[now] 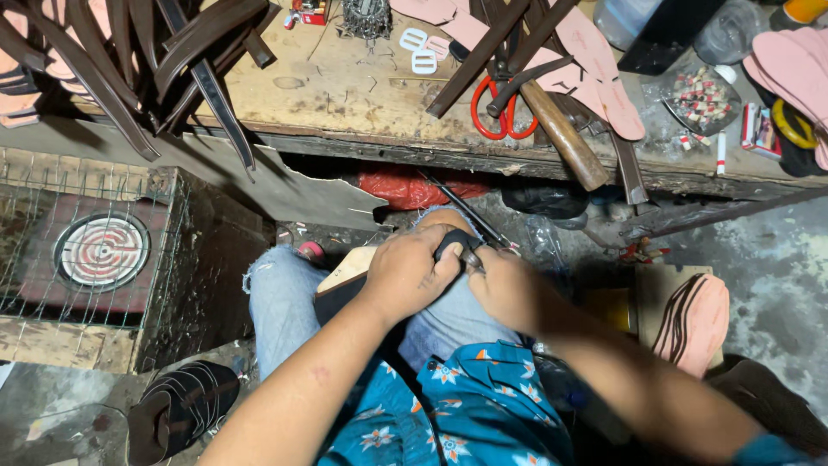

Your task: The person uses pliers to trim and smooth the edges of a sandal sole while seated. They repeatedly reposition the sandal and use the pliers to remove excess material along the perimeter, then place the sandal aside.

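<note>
My left hand (412, 274) presses down on a tan shoe sole (347, 269) that lies across my knee, its fingers closed over a dark strap (455, 242) at the sole's edge. My right hand (504, 289) sits right beside it, gripping a small metal tool (471, 257) against the same strap. A thin dark rod or strap (470, 214) runs up from between the hands towards the workbench. Both hands touch each other over my jeans-clad knee (293, 293).
A worn wooden workbench (345, 95) ahead carries dark straps (172, 52), red-handled scissors (498, 108), a wooden-handled hammer (565, 138), pink insoles (595, 60) and buckles (418, 47). A round electric heater (102, 250) sits in a wire cage at left. Finished sandals (694, 319) (177, 410) lie on the floor.
</note>
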Motion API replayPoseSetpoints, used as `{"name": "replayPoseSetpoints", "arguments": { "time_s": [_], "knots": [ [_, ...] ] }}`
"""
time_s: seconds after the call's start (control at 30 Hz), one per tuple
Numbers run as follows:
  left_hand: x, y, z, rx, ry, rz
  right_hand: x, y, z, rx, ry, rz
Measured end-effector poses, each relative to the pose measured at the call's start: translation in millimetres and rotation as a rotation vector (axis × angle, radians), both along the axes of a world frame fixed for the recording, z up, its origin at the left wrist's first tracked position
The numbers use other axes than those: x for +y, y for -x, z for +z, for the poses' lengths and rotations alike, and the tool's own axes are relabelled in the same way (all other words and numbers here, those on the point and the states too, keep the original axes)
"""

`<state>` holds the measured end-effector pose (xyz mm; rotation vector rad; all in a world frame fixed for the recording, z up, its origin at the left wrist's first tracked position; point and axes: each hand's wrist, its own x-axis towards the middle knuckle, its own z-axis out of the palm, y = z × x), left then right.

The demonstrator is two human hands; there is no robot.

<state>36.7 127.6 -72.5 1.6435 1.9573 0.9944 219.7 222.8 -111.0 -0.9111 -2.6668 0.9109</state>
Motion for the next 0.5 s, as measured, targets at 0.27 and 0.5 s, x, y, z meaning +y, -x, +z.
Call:
{"name": "replayPoseSetpoints", "arguments": {
  "time_s": [0.27,0.5],
  "knots": [
    [14,11,2,-0.091,0.106,0.02,-23,25,-18,0.116,-0.232,-0.199],
    [8,1,6,-0.032,0.127,0.043,-17,9,7,-0.13,-0.143,-0.014]
  ]
}}
